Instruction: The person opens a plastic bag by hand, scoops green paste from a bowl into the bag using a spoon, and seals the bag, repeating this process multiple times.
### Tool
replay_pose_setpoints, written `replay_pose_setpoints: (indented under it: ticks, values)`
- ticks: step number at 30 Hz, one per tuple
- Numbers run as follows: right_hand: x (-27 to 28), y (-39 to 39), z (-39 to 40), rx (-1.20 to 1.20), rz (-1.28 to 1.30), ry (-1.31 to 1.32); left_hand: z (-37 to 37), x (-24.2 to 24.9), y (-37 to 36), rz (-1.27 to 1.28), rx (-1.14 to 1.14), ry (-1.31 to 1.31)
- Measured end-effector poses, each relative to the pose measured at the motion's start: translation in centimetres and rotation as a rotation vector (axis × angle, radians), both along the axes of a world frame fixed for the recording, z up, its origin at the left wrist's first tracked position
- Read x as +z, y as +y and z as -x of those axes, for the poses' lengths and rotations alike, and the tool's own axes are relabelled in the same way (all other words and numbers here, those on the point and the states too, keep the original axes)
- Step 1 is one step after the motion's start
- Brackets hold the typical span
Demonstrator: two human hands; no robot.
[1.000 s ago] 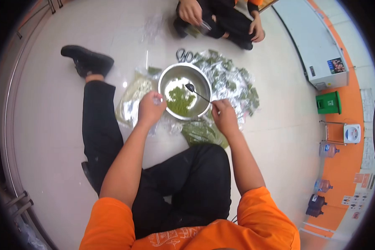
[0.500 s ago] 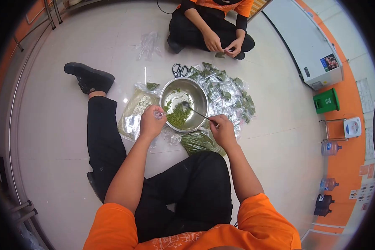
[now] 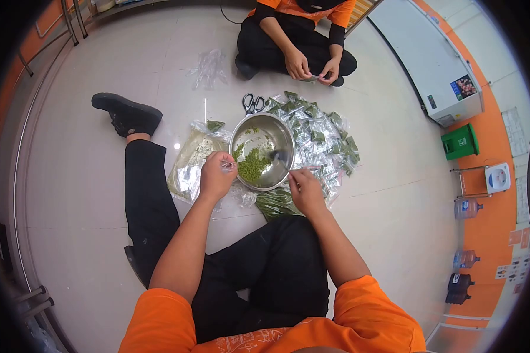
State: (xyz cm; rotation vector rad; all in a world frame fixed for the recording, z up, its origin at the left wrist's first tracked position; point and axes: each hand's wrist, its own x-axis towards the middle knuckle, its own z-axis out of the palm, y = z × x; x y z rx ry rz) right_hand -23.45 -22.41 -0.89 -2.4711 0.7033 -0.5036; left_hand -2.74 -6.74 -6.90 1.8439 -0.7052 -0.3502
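Note:
A steel bowl (image 3: pixel 281 134) sits on the floor between my hands, with chopped green bits (image 3: pixel 252 167) piled in its lower left part. My right hand (image 3: pixel 307 192), at the bowl's lower right rim, is closed on the handle of a spoon (image 3: pixel 283 163). The spoon's blurred head is inside the bowl, right of the pile. At the left rim, my left hand (image 3: pixel 217 176) pinches a small clear plastic bag (image 3: pixel 227 167), partly hidden by the fingers.
Filled small bags (image 3: pixel 318 135) lie heaped right of the bowl. Scissors (image 3: pixel 253 103) rest behind it. A large bag (image 3: pixel 187 167) lies left, a bag of greens (image 3: pixel 275 203) in front. Empty bags (image 3: pixel 209 69) lie farther back. A co-worker's hands (image 3: pixel 312 67) hold a small bag.
My right hand has drawn slightly left and toward me. The spoon has moved off the green pile to the bowl's right side. My left hand stays nearly in place with the bag.

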Motion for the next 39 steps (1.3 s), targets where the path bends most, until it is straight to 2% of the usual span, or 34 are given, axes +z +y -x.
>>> replay_pose_setpoints:
  ticks: [5, 9, 14, 15, 17, 18, 25, 32, 35, 38, 39]
  values:
    - [1.2, 3.6, -0.8, 0.082, -0.046, -0.026, 0.5, 0.7, -0.2, 0.007, 0.009, -0.002]
    - [2.2, 5.5, -2.1, -0.057, -0.188, -0.051, 0.6, 0.8, -0.1, -0.003, 0.012, -0.011]
    - [-0.4, 3.5, -3.0, -0.249, -0.571, -0.090, -0.1, 0.2, -0.6, 0.015, 0.043, -0.053]
    - [0.7, 3.7, -3.2, -0.289, -0.651, -0.135, 0.3, -0.3, -0.3, -0.012, 0.049, -0.060]
    - [-1.2, 2.7, -3.8, -0.382, -1.067, -0.452, 0.2, -0.2, -0.2, -0.001, 0.036, -0.014]
    - [-0.8, 2.4, -3.8, -0.420, -1.163, -0.493, 0.2, 0.1, 0.0, -0.019, 0.028, -0.003]
    - [-4.4, -1.7, -2.5, -0.605, -1.652, -0.625, 0.0, 0.7, 0.0, -0.049, 0.021, 0.038]
    - [-5.2, -2.8, -1.8, -0.664, -1.676, -0.719, -0.8, 0.8, 0.4, -0.204, 0.023, 0.177]
    - [-4.5, -3.0, -1.2, -0.651, -1.646, -0.740, -1.2, -0.4, 0.4, -0.283, 0.060, 0.086]
    - [-2.1, -2.6, -0.8, -0.584, -1.582, -0.798, -0.4, 0.3, -0.4, -0.349, 0.241, -0.380]
    - [-1.5, -2.6, -0.7, -0.551, -1.548, -0.788, -0.7, 0.6, -0.8, -0.348, 0.165, -0.275]
